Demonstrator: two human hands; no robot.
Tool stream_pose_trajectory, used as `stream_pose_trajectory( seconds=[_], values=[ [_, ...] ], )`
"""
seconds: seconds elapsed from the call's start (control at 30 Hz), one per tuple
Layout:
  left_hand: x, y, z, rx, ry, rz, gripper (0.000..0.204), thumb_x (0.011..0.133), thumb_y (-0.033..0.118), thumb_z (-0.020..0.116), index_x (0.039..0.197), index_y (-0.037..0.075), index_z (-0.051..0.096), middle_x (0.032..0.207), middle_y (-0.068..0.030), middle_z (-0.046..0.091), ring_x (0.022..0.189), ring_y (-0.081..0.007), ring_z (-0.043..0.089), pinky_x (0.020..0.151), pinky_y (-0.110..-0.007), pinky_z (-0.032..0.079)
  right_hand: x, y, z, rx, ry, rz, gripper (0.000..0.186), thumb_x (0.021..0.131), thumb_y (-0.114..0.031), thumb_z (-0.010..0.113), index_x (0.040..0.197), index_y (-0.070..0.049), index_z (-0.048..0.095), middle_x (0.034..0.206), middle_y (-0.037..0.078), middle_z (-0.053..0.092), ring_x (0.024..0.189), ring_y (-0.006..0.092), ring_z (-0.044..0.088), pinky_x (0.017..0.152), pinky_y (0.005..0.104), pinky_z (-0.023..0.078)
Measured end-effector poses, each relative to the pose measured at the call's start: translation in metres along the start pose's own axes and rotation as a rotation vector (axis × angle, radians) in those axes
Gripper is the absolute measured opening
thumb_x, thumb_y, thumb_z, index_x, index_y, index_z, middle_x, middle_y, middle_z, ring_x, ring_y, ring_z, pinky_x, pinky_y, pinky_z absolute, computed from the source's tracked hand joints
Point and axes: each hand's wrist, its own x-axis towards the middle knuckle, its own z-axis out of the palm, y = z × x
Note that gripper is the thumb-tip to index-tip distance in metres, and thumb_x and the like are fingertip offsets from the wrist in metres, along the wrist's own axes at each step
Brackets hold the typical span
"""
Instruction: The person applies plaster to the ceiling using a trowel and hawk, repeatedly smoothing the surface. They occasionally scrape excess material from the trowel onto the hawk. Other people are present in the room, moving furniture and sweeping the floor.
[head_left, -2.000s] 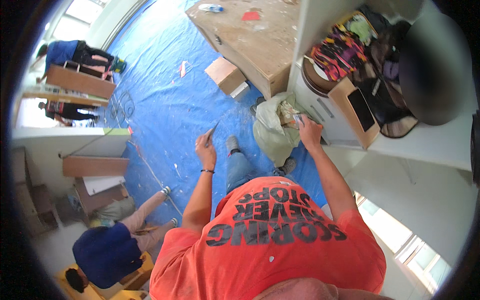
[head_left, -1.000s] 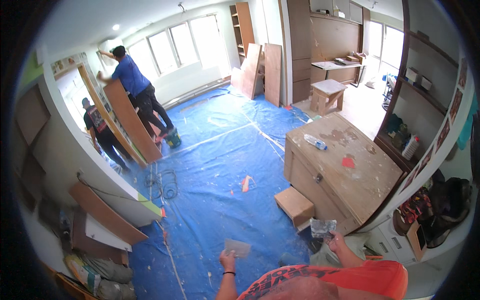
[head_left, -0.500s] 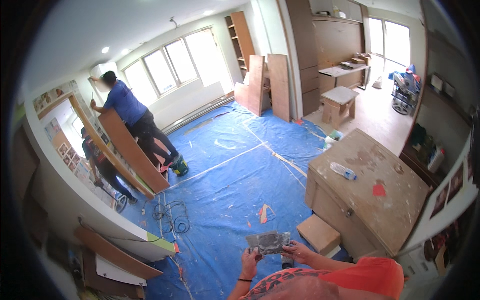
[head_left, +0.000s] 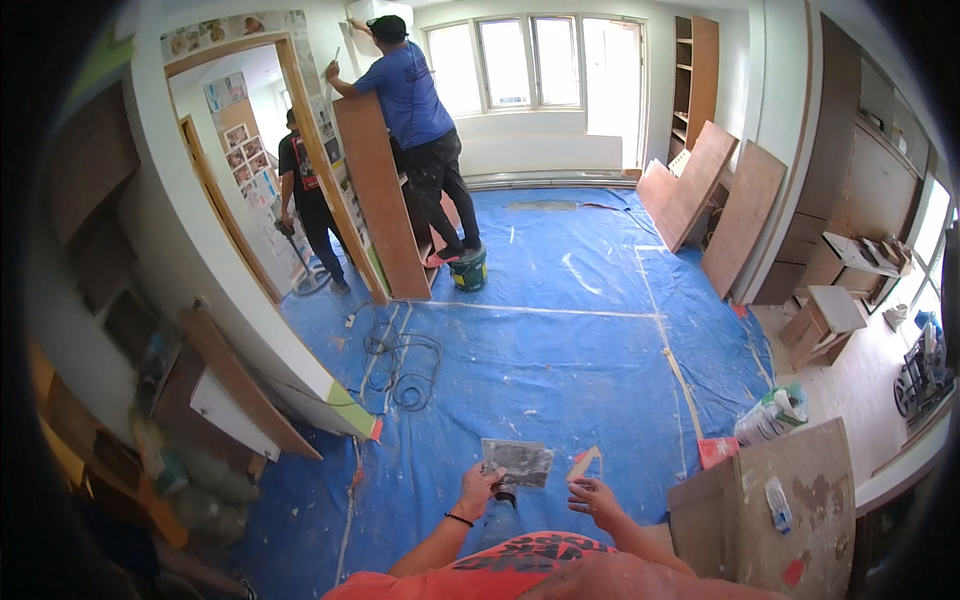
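Note:
My left hand (head_left: 481, 489) grips a flat, rectangular grey scraper plate (head_left: 522, 465) by its left edge. The plate's face is smeared darker grey; a lighter strip shows along its top, perhaps a second plate. A dark band circles my left wrist. My right hand (head_left: 597, 503) is off the plate, to its right, with its fingers partly stretched and nothing clearly in them. Just beyond those fingers, a tan scrap (head_left: 585, 464) appears to lie on the blue floor sheet (head_left: 540, 385).
One person (head_left: 412, 90) in blue stands on a bucket (head_left: 468, 270) against a brown cabinet (head_left: 378, 190). Another person (head_left: 312, 190) stands beyond the doorway. Loose cable (head_left: 405, 365) lies on the sheet. At right are a stained wooden cabinet (head_left: 830, 480) with a bottle (head_left: 777, 505) and a pail (head_left: 770, 415).
My right hand has let go of the plate and moved away to the right. The plate stays in my left hand. My view has swung left, bringing the workers nearer the middle.

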Motion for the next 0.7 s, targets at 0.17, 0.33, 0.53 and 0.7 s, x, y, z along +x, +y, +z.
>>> stream_pose_trajectory(
  seconds=[0.17,0.33,0.53,0.7],
  values=[
    [0.140,0.051,-0.057,-0.002,0.155,-0.039,0.020,0.093,0.007,0.069,0.112,0.004,0.065,0.095,-0.0038,0.070,0.074,-0.0119,0.066,0.061,-0.028,0.056,0.091,0.006,-0.060,0.018,0.264,-0.008,0.045,0.095,-0.022,0.071,0.131,0.000,0.057,0.109,0.014,0.066,0.087,0.0273,0.070,0.071,0.0380,0.062],
    [0.272,0.138,-0.034,0.104,0.064,0.063,0.019,0.093,0.009,0.068,0.112,0.006,0.064,0.091,-0.0005,0.066,0.077,-0.0104,0.063,0.064,-0.028,0.055,0.127,0.048,-0.121,-0.003,0.671,0.241,0.040,0.092,-0.018,0.071,0.125,0.001,0.061,0.094,0.014,0.065,0.086,0.0320,0.069,0.065,0.0415,0.059],
    [0.409,0.227,0.090,0.202,-0.165,0.150,0.020,0.092,0.011,0.072,0.110,0.005,0.067,0.092,-0.0009,0.068,0.076,-0.0103,0.063,0.064,-0.029,0.051,0.123,0.098,-0.137,0.340,0.863,0.288,0.039,0.093,-0.022,0.069,0.125,-0.002,0.061,0.098,0.015,0.066,0.089,0.0338,0.069,0.066,0.0457,0.059],
    [0.490,0.268,0.242,0.102,-0.403,0.165,0.017,0.095,0.007,0.068,0.112,0.007,0.066,0.093,0.0015,0.069,0.078,-0.0083,0.063,0.067,-0.024,0.050,0.158,0.135,-0.122,0.520,1.028,0.449,0.038,0.094,-0.026,0.068,0.124,-0.004,0.061,0.101,0.015,0.067,0.091,0.0354,0.070,0.067,0.0493,0.059]
  ],
)
